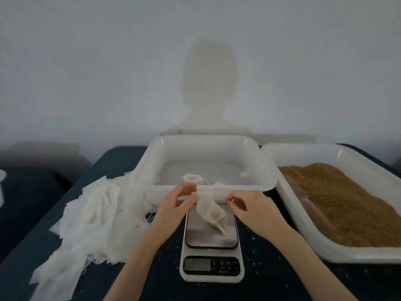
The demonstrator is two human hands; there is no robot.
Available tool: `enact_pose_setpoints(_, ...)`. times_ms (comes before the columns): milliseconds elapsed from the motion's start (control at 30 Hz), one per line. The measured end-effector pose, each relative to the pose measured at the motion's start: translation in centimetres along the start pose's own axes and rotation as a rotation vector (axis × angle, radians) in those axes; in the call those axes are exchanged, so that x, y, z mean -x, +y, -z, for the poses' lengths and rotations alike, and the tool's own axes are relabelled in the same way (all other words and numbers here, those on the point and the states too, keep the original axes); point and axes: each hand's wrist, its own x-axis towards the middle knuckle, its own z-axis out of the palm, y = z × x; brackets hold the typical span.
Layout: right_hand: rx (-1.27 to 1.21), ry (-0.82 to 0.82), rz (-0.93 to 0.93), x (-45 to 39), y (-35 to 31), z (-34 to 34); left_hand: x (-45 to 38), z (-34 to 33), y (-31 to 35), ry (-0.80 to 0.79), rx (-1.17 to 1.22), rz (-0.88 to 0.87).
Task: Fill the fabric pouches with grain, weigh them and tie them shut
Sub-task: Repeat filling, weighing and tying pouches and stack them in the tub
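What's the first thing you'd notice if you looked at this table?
Two hands, the left hand and right hand, hold a filled white pouch above a kitchen scale in the middle. A tray of brown grain sits on the right; a heap of empty pouches lies left.

Your scale (211, 246) sits hemmed in: pouch pile (91, 218) left, grain tray (338, 205) right, white tray (205, 161) touching its far edge. Bare worktop (271, 285) opens only nearside.
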Motion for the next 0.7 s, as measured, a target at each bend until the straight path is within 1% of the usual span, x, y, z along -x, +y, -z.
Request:
enact_pose_setpoints(100, -0.012, 0.029, -0.013, 0.3, 0.6, -1.0, 0.2, 0.9, -0.4, 0.111, 0.003, 0.019)
enact_pose_setpoints(167, -0.041, 0.051, -0.043, 0.6, 1.3, -0.9, 0.4, 1.5, -0.9, 0.148, 0.011, 0.051)
enact_pose_setpoints(267, -0.156, 0.118, -0.128, 1.0, 2.7, -0.7, 0.6, 2.0, -1.8, 0.183, 0.007, 0.087)
enact_pose_setpoints(333, -0.209, 0.123, -0.152, 1.5, 3.1, -1.1, 0.8, 2.1, -2.3, 0.194, 0.009, 0.091)
enact_pose_setpoints(433, -0.228, 0.079, -0.158, 2.3, 3.1, -2.1, 1.0, 2.1, -2.7, 0.197, 0.018, 0.098)
enact_pose_setpoints(567, -0.257, 0.124, -0.159, 2.3, 2.3, -2.4, 1.2, 1.7, -3.0, 0.189, 0.03, 0.11)
enact_pose_setpoints(633, -0.224, 0.162, -0.157, 2.0, 1.1, -2.3, 1.3, 1.4, -3.0, 0.177, 0.05, 0.11)
enact_pose_setpoints(700, -0.117, 0.205, -0.162, 1.3, -0.6, -2.3, 1.4, 1.0, -2.9, 0.171, 0.054, 0.104)
